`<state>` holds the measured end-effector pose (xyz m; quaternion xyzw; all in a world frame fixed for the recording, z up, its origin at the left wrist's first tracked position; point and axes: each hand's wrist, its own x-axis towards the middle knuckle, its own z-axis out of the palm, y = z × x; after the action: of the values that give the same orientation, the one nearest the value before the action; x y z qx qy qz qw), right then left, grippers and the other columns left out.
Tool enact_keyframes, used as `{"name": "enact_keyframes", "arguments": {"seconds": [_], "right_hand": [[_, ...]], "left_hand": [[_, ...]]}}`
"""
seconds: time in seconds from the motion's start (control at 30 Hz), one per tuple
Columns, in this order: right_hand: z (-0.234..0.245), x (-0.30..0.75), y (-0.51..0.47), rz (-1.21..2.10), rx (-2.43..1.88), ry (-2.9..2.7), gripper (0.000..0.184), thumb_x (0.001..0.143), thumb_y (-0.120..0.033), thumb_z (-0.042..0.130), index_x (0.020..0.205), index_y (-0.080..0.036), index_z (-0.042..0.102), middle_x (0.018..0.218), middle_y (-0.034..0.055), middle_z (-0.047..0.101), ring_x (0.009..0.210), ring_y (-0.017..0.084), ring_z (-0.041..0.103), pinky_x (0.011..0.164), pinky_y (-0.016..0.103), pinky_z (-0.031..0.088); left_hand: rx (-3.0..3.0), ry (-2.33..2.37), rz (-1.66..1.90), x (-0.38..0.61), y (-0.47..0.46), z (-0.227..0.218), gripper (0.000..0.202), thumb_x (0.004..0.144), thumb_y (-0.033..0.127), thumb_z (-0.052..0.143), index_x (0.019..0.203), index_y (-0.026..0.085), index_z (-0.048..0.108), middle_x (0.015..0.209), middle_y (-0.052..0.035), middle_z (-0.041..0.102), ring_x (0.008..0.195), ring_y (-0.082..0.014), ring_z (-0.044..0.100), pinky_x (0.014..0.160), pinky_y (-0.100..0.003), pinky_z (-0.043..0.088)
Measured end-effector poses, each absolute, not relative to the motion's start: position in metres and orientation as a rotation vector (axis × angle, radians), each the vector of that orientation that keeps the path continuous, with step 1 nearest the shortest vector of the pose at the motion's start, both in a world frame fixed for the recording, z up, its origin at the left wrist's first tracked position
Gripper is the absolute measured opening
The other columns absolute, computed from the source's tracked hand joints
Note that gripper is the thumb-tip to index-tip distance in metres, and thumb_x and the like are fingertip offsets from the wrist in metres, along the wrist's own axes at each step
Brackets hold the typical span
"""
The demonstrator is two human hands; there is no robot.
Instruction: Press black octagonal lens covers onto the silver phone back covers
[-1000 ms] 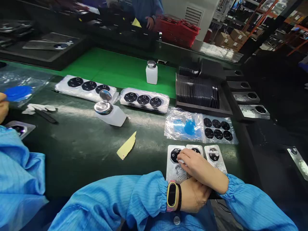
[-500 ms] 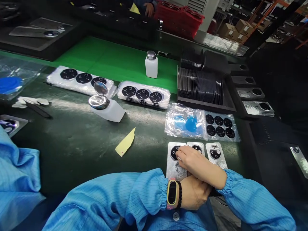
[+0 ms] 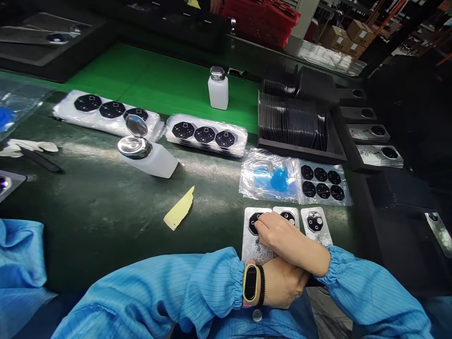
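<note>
Three silvery panels lie in a row near the table's front edge: a left panel (image 3: 254, 245), a middle panel (image 3: 295, 217) and a right panel (image 3: 323, 238). Each has a black camera-cover piece with round holes at its top. My right hand (image 3: 277, 234) is closed, its curled fingers at the black piece (image 3: 253, 222) of the left panel; the fingertips are hidden. Below it, partly under my right forearm, is my left hand (image 3: 284, 282), its fingers out of sight. The middle panel is largely covered by my right hand.
An open-lidded white bottle (image 3: 151, 160) and a torn yellow paper (image 3: 179, 208) lie left of my hands. Sheets of black stickers (image 3: 206, 134) are stacked behind. Plastic bags with blue discs (image 3: 271, 179), a rack of black plates (image 3: 291, 125) and another white bottle (image 3: 218, 89) stand farther back.
The view has shifted slightly, so the table's things sit a little farther left. My right hand stays at the left panel's black piece; my left hand has barely moved.
</note>
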<state>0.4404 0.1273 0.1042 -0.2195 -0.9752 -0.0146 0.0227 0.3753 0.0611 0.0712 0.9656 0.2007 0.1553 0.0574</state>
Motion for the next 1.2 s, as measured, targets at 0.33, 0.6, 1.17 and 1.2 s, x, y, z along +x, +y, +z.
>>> {"name": "enact_keyframes", "arguments": {"seconds": [0.33,0.6,1.17,1.2], "right_hand": [[0.102,0.439,0.127,-0.096,-0.638,-2.961,0.028,0.074,0.007,0.038,0.069,-0.017,0.050,0.064,0.0014,0.047,0.059,0.017,0.046,0.059,0.028,0.042],[0.110,0.443,0.133,0.265,-0.699,-2.942,0.022,0.082,0.001,0.044,0.074,-0.017,0.052,0.069,0.0018,0.054,0.065,0.016,0.052,0.062,0.027,0.046],[0.123,0.457,0.139,0.713,-0.892,-2.688,0.010,0.091,-0.011,0.049,0.087,-0.017,0.055,0.082,0.0035,0.061,0.074,0.015,0.058,0.063,0.027,0.051],[0.122,0.455,0.139,0.688,-0.882,-2.701,0.010,0.091,-0.011,0.048,0.086,-0.017,0.055,0.082,0.0035,0.061,0.074,0.015,0.059,0.063,0.027,0.051]], "left_hand": [[2.889,0.558,0.367,0.375,0.061,0.070,0.039,0.083,0.020,0.047,0.115,0.005,0.063,0.099,-0.0122,0.073,0.078,-0.0228,0.066,0.068,-0.032,0.047],[2.837,0.577,0.437,0.373,0.062,0.073,0.039,0.084,0.018,0.045,0.115,0.001,0.061,0.102,-0.0155,0.071,0.084,-0.0234,0.065,0.073,-0.032,0.049],[2.819,0.736,0.797,0.375,0.056,0.066,0.039,0.084,0.015,0.040,0.112,-0.001,0.062,0.097,-0.0151,0.071,0.086,-0.0248,0.064,0.083,-0.035,0.045],[2.827,0.721,0.759,0.375,0.056,0.066,0.039,0.084,0.015,0.040,0.113,0.000,0.062,0.097,-0.0151,0.070,0.085,-0.0246,0.064,0.081,-0.034,0.045]]}}
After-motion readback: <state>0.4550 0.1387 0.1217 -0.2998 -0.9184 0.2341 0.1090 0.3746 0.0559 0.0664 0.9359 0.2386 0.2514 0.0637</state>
